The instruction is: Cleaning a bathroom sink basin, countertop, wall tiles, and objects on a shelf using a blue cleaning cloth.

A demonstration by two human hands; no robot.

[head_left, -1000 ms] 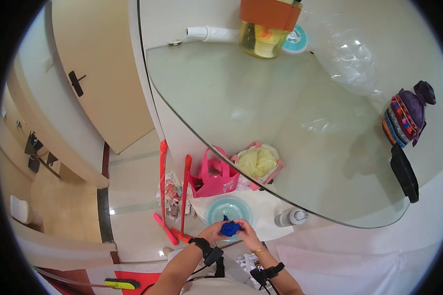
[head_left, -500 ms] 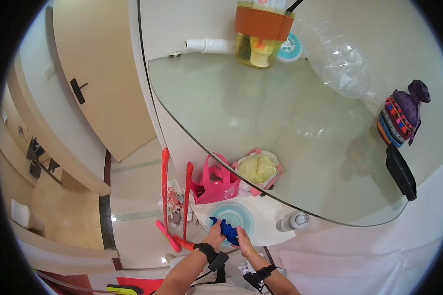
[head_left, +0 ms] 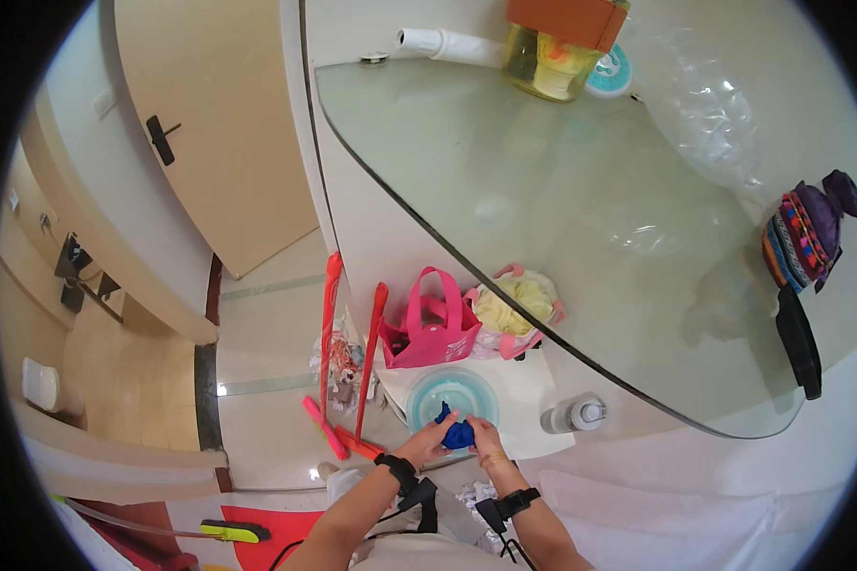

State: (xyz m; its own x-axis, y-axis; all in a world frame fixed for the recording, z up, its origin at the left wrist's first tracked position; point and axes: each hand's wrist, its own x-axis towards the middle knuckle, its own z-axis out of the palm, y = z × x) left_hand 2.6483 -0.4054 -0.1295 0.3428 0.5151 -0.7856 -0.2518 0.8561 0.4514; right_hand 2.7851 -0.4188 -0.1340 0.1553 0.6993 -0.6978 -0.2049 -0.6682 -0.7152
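A bunched blue cloth (head_left: 459, 436) is held between my two hands above a light-blue round basin (head_left: 427, 392). My left hand (head_left: 432, 441) grips its left side, where a small end of cloth sticks up. From the other side, the fingers of my right hand (head_left: 486, 440) close on it. The basin stands on a white surface (head_left: 533, 381) below the glass shelf. Whether there is water in the basin, I cannot tell.
A pink tote bag (head_left: 433, 333) and a pink-trimmed bag with yellow cloth (head_left: 516, 305) stand behind the basin. A grey bottle (head_left: 575, 414) is at the right. The glass shelf (head_left: 543, 200) overhangs. A red-handled broom (head_left: 371, 352) leans at the left.
The blue cloth has gone from stretched between my hands to a tighter bunch, and my hands have come closer together. The whole view has shifted, with the shelf sitting further right.
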